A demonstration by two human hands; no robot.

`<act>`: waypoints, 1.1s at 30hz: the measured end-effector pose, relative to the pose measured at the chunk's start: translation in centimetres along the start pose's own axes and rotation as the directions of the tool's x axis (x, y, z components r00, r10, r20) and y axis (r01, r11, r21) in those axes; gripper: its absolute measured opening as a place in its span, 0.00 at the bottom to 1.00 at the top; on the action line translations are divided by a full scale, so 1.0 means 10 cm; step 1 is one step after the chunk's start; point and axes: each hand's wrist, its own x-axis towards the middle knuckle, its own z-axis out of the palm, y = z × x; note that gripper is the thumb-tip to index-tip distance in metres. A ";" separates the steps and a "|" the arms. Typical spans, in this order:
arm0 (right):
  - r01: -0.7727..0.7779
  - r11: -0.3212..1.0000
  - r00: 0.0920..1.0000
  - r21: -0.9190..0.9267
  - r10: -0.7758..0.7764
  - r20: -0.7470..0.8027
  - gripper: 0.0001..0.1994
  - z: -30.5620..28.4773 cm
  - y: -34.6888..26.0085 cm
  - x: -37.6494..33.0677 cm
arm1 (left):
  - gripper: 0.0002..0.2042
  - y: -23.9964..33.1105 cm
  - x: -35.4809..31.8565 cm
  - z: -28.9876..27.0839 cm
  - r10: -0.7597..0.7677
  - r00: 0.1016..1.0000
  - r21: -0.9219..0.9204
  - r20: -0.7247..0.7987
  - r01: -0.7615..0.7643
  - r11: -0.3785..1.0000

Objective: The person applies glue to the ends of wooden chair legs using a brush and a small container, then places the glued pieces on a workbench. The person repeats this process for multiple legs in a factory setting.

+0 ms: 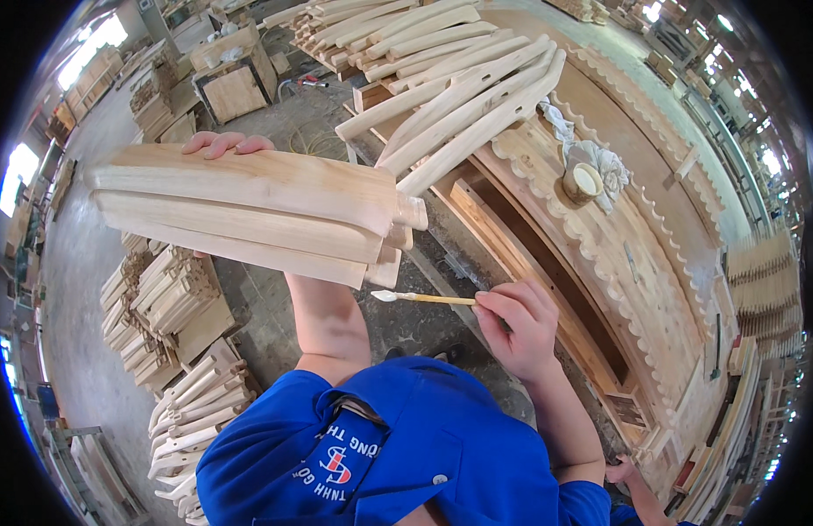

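My left hand is wrapped round a bundle of pale wooden slats, held up at the left with several pieces pressed side by side. Only its fingers show over the top edge. The slats' narrower, stepped ends point right. My right hand pinches a thin brush by the end of its light handle. White, paste-like stuff coats the brush tip, which is just below the slat ends; I cannot tell whether they touch.
A workbench with scalloped wooden strips holds a cup of pale paste and a white rag. Curved wooden legs are piled at its far end. Slat stacks stand left. Another person's hand shows lower right.
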 end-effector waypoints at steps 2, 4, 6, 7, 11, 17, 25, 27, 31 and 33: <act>-0.055 0.998 0.998 0.017 0.055 -0.025 0.09 -0.08 0.07 0.02 | 0.49 -0.19 -0.02 0.09 0.031 0.999 0.015 -0.011 -0.031 0.999; -0.168 0.986 0.985 0.015 0.168 -0.039 0.08 -0.23 0.21 0.06 | 0.50 -0.21 -0.03 0.14 0.046 0.999 0.147 -0.023 -0.042 0.988; -0.326 0.936 0.945 -0.132 0.326 -0.027 0.05 -0.49 0.44 0.14 | 0.50 -0.03 0.03 0.09 -0.010 0.999 0.465 -0.039 0.027 0.885; -0.413 0.888 0.909 -0.202 0.414 -0.038 0.04 -0.63 0.58 0.17 | 0.50 0.11 0.04 0.03 -0.044 0.998 0.601 -0.054 0.068 0.796; -0.467 0.714 0.869 -0.522 0.480 -0.122 0.06 -1.23 1.40 0.27 | 0.51 0.72 -0.09 0.03 0.326 0.846 0.856 -0.423 0.254 0.450; -0.220 0.340 0.863 -0.914 0.505 -0.020 0.05 -1.55 2.23 0.52 | 0.49 0.41 0.23 0.24 0.098 0.992 0.827 -0.075 0.117 -0.550; -0.254 0.319 0.719 -0.913 0.694 0.043 0.06 -1.33 2.77 0.46 | 0.48 -0.03 0.41 0.50 -0.672 0.700 -0.054 0.244 -0.682 -0.730; -0.486 0.445 0.688 -0.752 0.725 -0.015 0.06 -1.36 2.80 0.36 | 0.50 -0.03 0.40 0.53 -0.719 0.665 -0.047 0.202 -0.727 -0.685; -0.721 0.559 0.638 -0.409 0.767 -0.076 0.09 -1.47 2.91 0.06 | 0.41 -0.04 0.38 0.47 -0.728 0.655 0.054 0.204 -0.750 -0.659; -0.755 0.621 0.643 -0.211 0.764 -0.054 0.09 -1.54 3.04 -0.15 | 0.41 -0.14 0.40 0.40 -0.730 0.649 0.083 0.217 -0.757 -0.648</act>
